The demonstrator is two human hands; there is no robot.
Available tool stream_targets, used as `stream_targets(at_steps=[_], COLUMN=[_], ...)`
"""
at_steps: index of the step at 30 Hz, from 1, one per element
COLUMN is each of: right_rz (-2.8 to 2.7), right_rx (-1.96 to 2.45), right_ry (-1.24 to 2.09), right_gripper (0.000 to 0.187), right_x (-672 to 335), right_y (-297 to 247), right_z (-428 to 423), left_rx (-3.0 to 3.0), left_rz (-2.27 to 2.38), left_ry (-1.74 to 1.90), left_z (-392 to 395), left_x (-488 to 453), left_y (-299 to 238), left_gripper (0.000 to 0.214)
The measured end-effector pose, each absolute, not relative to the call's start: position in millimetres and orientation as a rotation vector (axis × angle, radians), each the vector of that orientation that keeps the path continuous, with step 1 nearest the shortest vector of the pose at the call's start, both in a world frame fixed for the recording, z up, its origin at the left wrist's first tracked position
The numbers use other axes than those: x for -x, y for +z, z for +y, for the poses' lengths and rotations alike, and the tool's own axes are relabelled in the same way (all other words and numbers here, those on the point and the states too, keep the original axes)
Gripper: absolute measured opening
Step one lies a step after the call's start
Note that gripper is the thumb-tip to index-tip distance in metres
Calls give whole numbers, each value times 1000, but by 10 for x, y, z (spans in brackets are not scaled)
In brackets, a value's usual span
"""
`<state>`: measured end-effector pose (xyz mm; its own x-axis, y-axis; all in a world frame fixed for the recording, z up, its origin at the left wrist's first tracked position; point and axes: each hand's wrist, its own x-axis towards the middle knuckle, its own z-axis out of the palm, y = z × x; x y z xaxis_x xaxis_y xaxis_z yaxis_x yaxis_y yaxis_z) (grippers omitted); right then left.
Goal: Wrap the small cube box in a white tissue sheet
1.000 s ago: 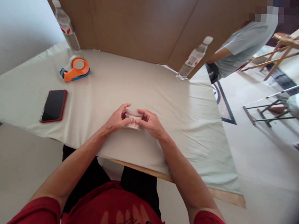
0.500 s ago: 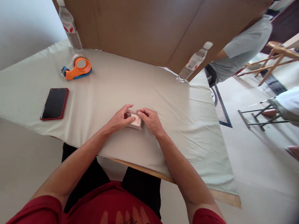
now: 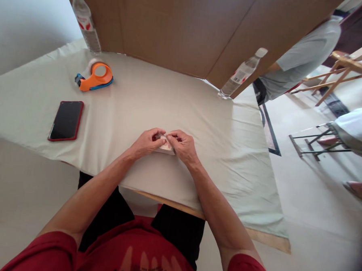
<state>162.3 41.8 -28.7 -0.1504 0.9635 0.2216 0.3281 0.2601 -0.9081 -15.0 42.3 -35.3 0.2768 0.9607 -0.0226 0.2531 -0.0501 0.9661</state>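
Note:
A small white box (image 3: 166,149) with red print lies on the cloth near the front of the table, its top partly hidden by fingers. My left hand (image 3: 148,142) is closed on its left side, thumb pressed on the top face. From the right, my right hand (image 3: 183,145) closes on the far right part, thumb and index finger pinched together at the upper edge. Something thin and pale shows between the fingertips at the far side; I cannot make out what it is.
A phone (image 3: 66,120) in a red case and an orange tape dispenser (image 3: 96,77) lie at the left. Water bottles stand at back left (image 3: 86,23) and back right (image 3: 243,75), before a cardboard panel (image 3: 174,30). Beyond it sits a person in a grey shirt (image 3: 309,57).
The fingers of my left hand have come in from a raised, spread pose onto the box. Both hands are now closer together over it. The view has shifted slightly.

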Motion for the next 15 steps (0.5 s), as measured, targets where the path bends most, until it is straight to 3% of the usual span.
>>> stream_targets(at_steps=[9,15], right_rz=[-1932,-2206], right_rx=[970,1057], right_ry=[730,496], right_gripper=[18,22], right_x=[-1773,-1864], right_y=[-336,-263], right_z=[376,326], left_rx=[-1502,-1402], left_rz=[1124,1139], left_ry=[865,816], left_z=[405,389], left_x=[173,213], left_y=[-312,-224], left_gripper=[40,39])
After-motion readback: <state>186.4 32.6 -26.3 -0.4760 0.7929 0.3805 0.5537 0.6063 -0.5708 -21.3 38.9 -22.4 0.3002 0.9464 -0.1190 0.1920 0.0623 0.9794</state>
